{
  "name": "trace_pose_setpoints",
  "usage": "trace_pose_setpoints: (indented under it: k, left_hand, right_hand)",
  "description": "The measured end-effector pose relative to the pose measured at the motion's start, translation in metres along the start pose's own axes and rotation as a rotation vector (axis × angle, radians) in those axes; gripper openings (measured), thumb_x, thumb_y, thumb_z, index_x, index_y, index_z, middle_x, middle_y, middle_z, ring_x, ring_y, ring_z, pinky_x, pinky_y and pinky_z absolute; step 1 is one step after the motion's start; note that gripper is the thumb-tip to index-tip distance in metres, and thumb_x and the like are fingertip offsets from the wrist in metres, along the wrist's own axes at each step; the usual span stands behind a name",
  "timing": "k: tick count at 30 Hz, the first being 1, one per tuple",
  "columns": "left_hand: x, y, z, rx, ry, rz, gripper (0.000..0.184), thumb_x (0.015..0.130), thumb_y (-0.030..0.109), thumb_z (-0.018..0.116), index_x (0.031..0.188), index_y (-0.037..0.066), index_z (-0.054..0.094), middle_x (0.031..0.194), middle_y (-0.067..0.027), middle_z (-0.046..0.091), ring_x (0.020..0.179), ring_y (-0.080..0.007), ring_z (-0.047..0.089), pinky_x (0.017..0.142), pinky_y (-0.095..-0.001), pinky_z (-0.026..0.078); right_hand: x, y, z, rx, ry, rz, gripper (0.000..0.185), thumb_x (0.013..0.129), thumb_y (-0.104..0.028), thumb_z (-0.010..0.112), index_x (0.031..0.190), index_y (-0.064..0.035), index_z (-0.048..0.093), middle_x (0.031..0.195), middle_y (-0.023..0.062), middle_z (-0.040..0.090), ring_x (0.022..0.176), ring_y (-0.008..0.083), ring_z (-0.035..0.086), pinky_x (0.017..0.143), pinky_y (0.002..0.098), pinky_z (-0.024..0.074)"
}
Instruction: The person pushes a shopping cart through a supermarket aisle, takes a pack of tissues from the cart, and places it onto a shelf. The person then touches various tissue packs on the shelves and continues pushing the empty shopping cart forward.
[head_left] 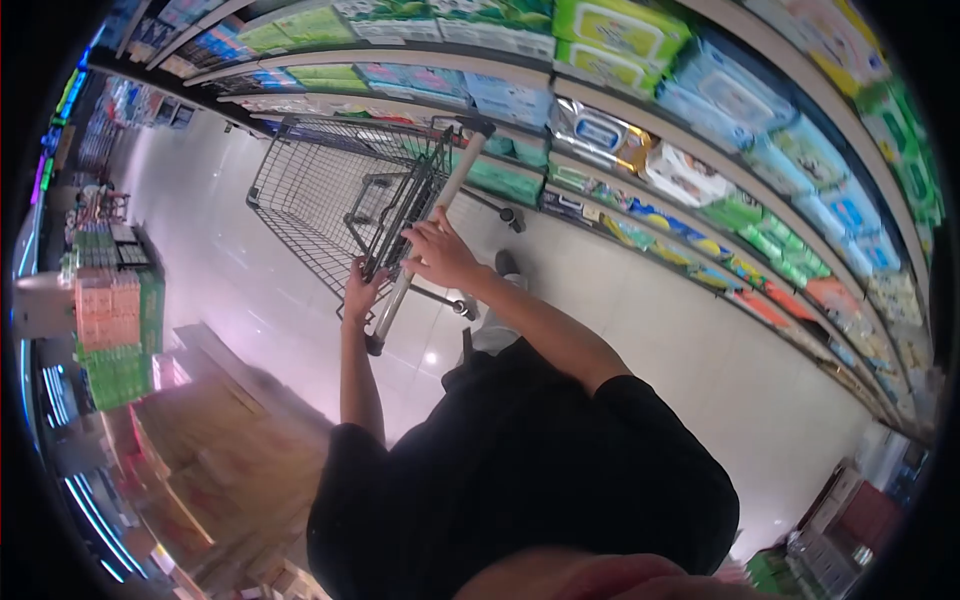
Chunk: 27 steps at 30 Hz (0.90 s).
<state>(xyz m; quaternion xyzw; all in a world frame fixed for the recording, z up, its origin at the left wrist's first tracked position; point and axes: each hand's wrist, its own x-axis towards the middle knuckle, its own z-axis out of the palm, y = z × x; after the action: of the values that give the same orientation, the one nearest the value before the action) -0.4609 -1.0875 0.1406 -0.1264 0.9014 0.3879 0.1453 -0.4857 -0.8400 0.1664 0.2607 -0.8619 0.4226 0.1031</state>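
Note:
A wire shopping cart (310, 185) stands ahead of me, tilted across the view, and its basket shows bare mesh. My right hand (443, 255) lies over the pale handle bar (458, 175), fingers bent across it toward the basket. Just beyond the bar's lower end, my left hand (361, 292) is at the cart's rear frame, thumb and fingers apart. Whether its fingertips touch the frame I cannot make out. Two cart wheels show below the handle, one being a dark caster (465, 308).
Long shelves (690, 120) of packaged wipes and tissue packs curve along the right and top. Stacked cartons (110, 310) stand on the left, above a blurred brown cardboard display (220, 450). Pale glossy floor (640, 330) runs between them. More boxes (850, 510) sit at lower right.

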Motion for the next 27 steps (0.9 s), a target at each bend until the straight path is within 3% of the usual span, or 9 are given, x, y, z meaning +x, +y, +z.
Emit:
trace_pose_setpoints:
  k: [6, 12, 14, 19, 22, 24, 25, 26, 27]
  left_hand:
    - [-0.042, 0.028, 0.019, -0.081, -0.095, 0.109, 0.063, 0.084, 0.027, 0.069, 0.129, -0.006, 0.041, 0.101, -0.0199, 0.068, 0.093, -0.0255, 0.066, 0.083, -0.0328, 0.049]
    - [-0.094, 0.051, 0.042, 0.048, -0.286, 0.173, 0.079, 0.086, 0.044, 0.062, 0.139, -0.005, 0.029, 0.098, -0.0233, 0.066, 0.092, -0.0321, 0.065, 0.081, -0.0375, 0.048]
    - [-0.090, 0.031, 0.063, 0.257, -0.319, 0.293, 0.089, 0.086, 0.058, 0.054, 0.143, -0.003, 0.023, 0.094, -0.0297, 0.065, 0.091, -0.0416, 0.064, 0.081, -0.0451, 0.049]
    - [-0.120, 0.080, 0.079, 0.414, -0.619, 0.417, 0.101, 0.086, 0.068, 0.046, 0.148, -0.002, 0.009, 0.077, -0.0268, 0.065, 0.080, -0.0434, 0.064, 0.072, -0.0468, 0.050]
    - [-0.100, 0.041, 0.097, 0.144, -0.707, 0.652, 0.088, 0.090, 0.054, 0.053, 0.147, -0.001, 0.015, 0.110, -0.0285, 0.060, 0.096, -0.0359, 0.065, 0.076, -0.0399, 0.051]
    - [-0.079, 0.033, 0.083, -0.315, -1.007, 0.445, 0.083, 0.090, 0.044, 0.060, 0.147, 0.002, 0.018, 0.129, -0.0250, 0.052, 0.112, -0.0300, 0.059, 0.088, -0.0377, 0.048]
    - [-0.066, 0.056, 0.046, -0.243, -0.922, 0.259, 0.080, 0.087, 0.036, 0.067, 0.146, 0.003, 0.024, 0.133, -0.0215, 0.050, 0.120, -0.0281, 0.053, 0.101, -0.0372, 0.041]
    - [-0.013, 0.011, 0.062, -0.071, -0.564, 0.634, 0.075, 0.085, 0.035, 0.068, 0.142, 0.001, 0.033, 0.135, -0.0204, 0.049, 0.122, -0.0306, 0.050, 0.105, -0.0381, 0.036]
    - [0.036, -0.013, 0.058, 0.032, -0.295, 0.733, 0.071, 0.083, 0.033, 0.070, 0.138, -0.001, 0.038, 0.134, -0.0224, 0.048, 0.125, -0.0342, 0.046, 0.104, -0.0408, 0.037]
  right_hand:
    - [-0.055, -0.017, -0.015, -0.037, 0.086, 0.130, 0.049, 0.080, -0.031, 0.068, 0.117, -0.0018, 0.054, 0.114, 0.0151, 0.060, 0.124, 0.0273, 0.047, 0.114, 0.0552, 0.0148]
    - [-0.112, -0.043, -0.049, -0.094, 0.106, 0.333, 0.050, 0.081, -0.032, 0.067, 0.119, -0.0036, 0.052, 0.116, 0.0153, 0.060, 0.129, 0.0263, 0.044, 0.114, 0.0534, 0.0155]
    - [-0.128, -0.048, -0.059, -0.129, 0.122, 0.356, 0.048, 0.080, -0.029, 0.069, 0.117, -0.0044, 0.053, 0.111, 0.0142, 0.061, 0.124, 0.0276, 0.047, 0.111, 0.0535, 0.0203]
    - [-0.170, -0.058, -0.079, -0.243, 0.308, 0.513, 0.044, 0.079, -0.024, 0.071, 0.115, -0.0051, 0.055, 0.100, 0.0143, 0.060, 0.112, 0.0347, 0.050, 0.105, 0.0502, 0.0330]
    - [-0.197, -0.060, -0.102, -0.396, 0.308, 0.575, 0.039, 0.081, -0.023, 0.071, 0.113, -0.0054, 0.057, 0.103, 0.0139, 0.061, 0.123, 0.0362, 0.046, 0.108, 0.0496, 0.0298]
    - [-0.217, -0.056, -0.118, -0.429, 0.301, 0.669, 0.034, 0.082, -0.022, 0.070, 0.109, -0.0054, 0.059, 0.104, 0.0116, 0.063, 0.130, 0.0343, 0.041, 0.111, 0.0520, 0.0256]
    - [-0.225, -0.054, -0.126, -0.434, 0.305, 0.729, 0.032, 0.082, -0.022, 0.070, 0.108, -0.0052, 0.060, 0.103, 0.0113, 0.064, 0.131, 0.0334, 0.041, 0.111, 0.0523, 0.0252]
    - [-0.233, -0.056, -0.133, -0.439, 0.309, 0.797, 0.031, 0.082, -0.021, 0.070, 0.106, -0.0049, 0.060, 0.103, 0.0111, 0.065, 0.131, 0.0325, 0.041, 0.111, 0.0525, 0.0248]
    - [-0.239, -0.059, -0.138, -0.585, 0.271, 0.822, 0.030, 0.083, -0.021, 0.069, 0.107, -0.0039, 0.060, 0.100, 0.0128, 0.065, 0.125, 0.0317, 0.047, 0.107, 0.0491, 0.0304]
